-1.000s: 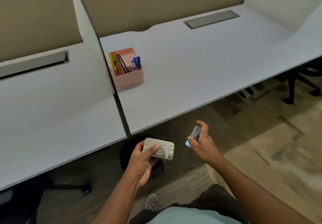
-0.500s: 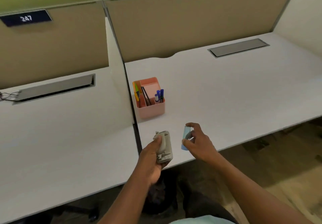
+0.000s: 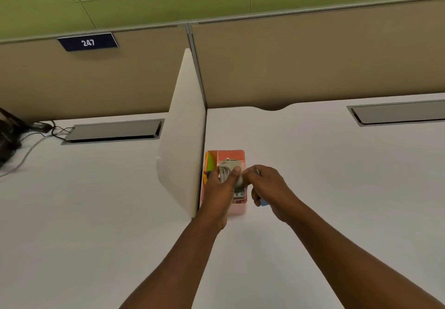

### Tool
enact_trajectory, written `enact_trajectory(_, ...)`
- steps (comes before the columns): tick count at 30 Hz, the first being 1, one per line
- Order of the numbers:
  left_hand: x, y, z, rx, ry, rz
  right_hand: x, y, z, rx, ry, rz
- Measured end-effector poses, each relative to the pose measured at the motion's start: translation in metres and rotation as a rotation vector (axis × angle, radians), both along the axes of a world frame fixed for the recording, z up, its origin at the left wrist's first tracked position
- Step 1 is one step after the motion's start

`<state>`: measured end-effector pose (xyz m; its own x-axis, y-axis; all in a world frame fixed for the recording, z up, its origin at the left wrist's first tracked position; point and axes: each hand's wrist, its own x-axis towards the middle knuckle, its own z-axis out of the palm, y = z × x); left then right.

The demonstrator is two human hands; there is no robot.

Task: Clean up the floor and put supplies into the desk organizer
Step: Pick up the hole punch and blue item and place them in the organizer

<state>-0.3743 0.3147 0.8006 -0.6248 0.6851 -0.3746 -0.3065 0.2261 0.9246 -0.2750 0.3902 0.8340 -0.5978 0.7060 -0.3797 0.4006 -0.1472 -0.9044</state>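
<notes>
The left hand (image 3: pixel 218 188) has its grip closed around a grey stapler (image 3: pixel 228 166), thumb on the near side and fingers wrapped behind it, holding it upright directly over the pink organizer (image 3: pixel 231 156). The stapler's lower end reaches down into the organizer's right compartment. At three o'clock from it, touching fingertips with the left hand, the right hand (image 3: pixel 267 186) curls its grip around a small light-blue item (image 3: pixel 263 203), of which only a corner peeks out below the palm; a thin metal piece shows at the knuckles. What that item is cannot be told.

The organizer stands on the white desk (image 3: pixel 325 176), pressed against the foot of a white divider panel (image 3: pixel 183 140) at its nine o'clock. Green and orange sheets (image 3: pixel 211 164) fill its left compartment.

At twelve o'clock, beyond the organizer, runs a tan partition wall (image 3: pixel 313 63). A grey cable hatch (image 3: pixel 397 113) sits at two o'clock, another hatch (image 3: pixel 113 131) at ten o'clock on the neighbouring desk, with dark cables (image 3: pixel 29 135) further left. A blue sign reading 247 (image 3: pixel 88 42) hangs above.
</notes>
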Motion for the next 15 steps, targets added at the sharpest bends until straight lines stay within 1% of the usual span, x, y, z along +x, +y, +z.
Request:
enact_trajectory(4,-0.023,0.042,-0.001,-0.066,0.019,0.03,-0.023,0.044,0.003,-0.088,0.058,0.072)
enact_trajectory(6,-0.031,0.058,0.001,-0.11,0.095,0.047,-0.036,0.063,-0.006,-0.148,0.077,0.039)
enact_trajectory(7,-0.036,0.064,0.0,-0.141,0.189,0.089,-0.043,0.072,-0.014,-0.184,0.081,0.003)
enact_trajectory(9,-0.047,0.068,-0.004,-0.247,0.463,0.199,-0.056,0.087,-0.032,-0.25,0.065,-0.073)
enact_trajectory(10,-0.052,0.064,-0.011,-0.291,0.599,0.232,-0.061,0.092,-0.041,-0.281,0.047,-0.1)
enact_trajectory(11,-0.056,0.058,-0.019,-0.325,0.697,0.243,-0.067,0.096,-0.05,-0.315,0.03,-0.116)
enact_trajectory(12,-0.058,0.05,-0.028,-0.362,0.739,0.239,-0.071,0.098,-0.059,-0.345,0.005,-0.118)
enact_trajectory(13,-0.059,0.042,-0.037,-0.4,0.727,0.227,-0.074,0.099,-0.068,-0.363,-0.029,-0.109)
enact_trajectory(15,-0.056,0.023,-0.052,-0.47,0.645,0.197,-0.077,0.098,-0.08,-0.383,-0.087,-0.075)
